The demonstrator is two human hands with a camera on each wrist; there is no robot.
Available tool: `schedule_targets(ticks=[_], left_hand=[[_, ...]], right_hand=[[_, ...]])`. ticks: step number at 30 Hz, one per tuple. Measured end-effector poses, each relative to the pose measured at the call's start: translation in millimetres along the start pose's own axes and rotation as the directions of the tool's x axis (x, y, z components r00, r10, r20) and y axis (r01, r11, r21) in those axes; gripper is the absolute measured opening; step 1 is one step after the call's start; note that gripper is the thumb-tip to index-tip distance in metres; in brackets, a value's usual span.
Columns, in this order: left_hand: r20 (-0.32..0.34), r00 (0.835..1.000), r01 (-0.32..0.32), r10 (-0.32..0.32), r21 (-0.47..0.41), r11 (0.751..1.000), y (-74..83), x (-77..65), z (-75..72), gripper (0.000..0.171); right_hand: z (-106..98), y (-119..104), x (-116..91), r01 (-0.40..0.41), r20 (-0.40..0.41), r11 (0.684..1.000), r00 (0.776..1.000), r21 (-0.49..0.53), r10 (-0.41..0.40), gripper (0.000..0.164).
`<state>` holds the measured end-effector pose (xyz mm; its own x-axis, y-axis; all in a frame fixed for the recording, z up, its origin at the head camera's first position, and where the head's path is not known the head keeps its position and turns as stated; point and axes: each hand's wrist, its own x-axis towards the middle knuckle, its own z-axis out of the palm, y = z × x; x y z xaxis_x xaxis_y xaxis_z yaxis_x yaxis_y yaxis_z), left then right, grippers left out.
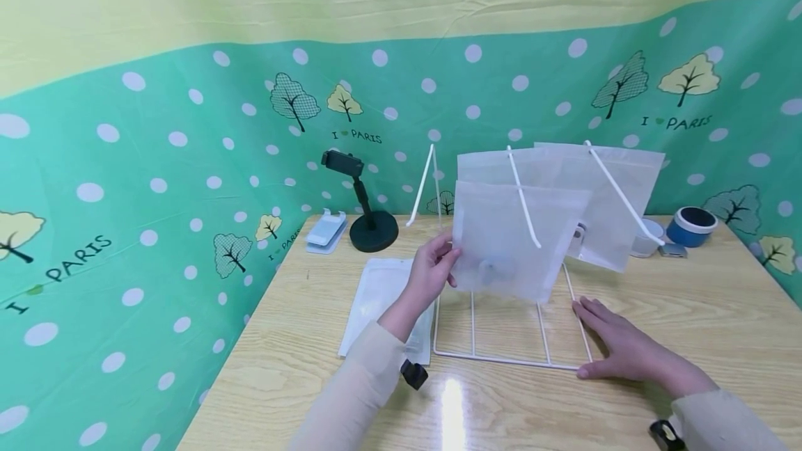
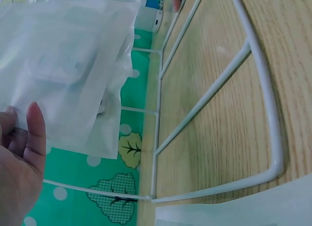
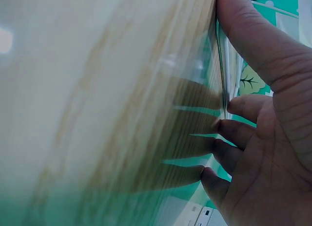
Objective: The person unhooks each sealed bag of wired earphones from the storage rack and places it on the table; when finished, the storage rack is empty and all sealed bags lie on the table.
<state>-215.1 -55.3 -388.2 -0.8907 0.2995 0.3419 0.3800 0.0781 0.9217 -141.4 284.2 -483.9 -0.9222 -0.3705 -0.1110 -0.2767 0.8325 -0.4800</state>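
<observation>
My left hand pinches the left edge of a frosted white pouch, thumb on its near face in the left wrist view. The pouch hangs on the middle prong of a white wire rack, with another pouch behind it; a pale boxy item shows through the film. More pouch film hangs at the right prong. The left prong is bare. My right hand rests on the table at the rack's right front corner, fingers spread along the base wire.
A flat white pouch lies left of the rack, close to its base. Behind stand a black phone stand, a light blue holder and a blue round container. A patterned green curtain hangs behind the table.
</observation>
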Motion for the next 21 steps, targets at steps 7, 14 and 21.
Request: schedule_targets(ticks=[7,14,21], left_hand=[[0.004,1.0,0.01,-0.01,-0.004,1.0,5.6,-11.6,-1.5,0.027],[0.009,1.0,0.017,-0.017,-0.004,1.0,-16.2,-18.2,-2.8,0.028],[0.017,1.0,0.017,-0.017,-0.004,1.0,-15.1,-32.8,-3.9,0.027]], right_hand=[[0,1,0,0.025,-0.012,1.0,1.0,-0.013,-0.025,0.118],[-1,1,0,0.009,0.0,1.0,1.0,-0.001,-0.009,0.118],[-1,1,0,0.013,0.0,1.0,1.0,0.003,-0.013,0.118]])
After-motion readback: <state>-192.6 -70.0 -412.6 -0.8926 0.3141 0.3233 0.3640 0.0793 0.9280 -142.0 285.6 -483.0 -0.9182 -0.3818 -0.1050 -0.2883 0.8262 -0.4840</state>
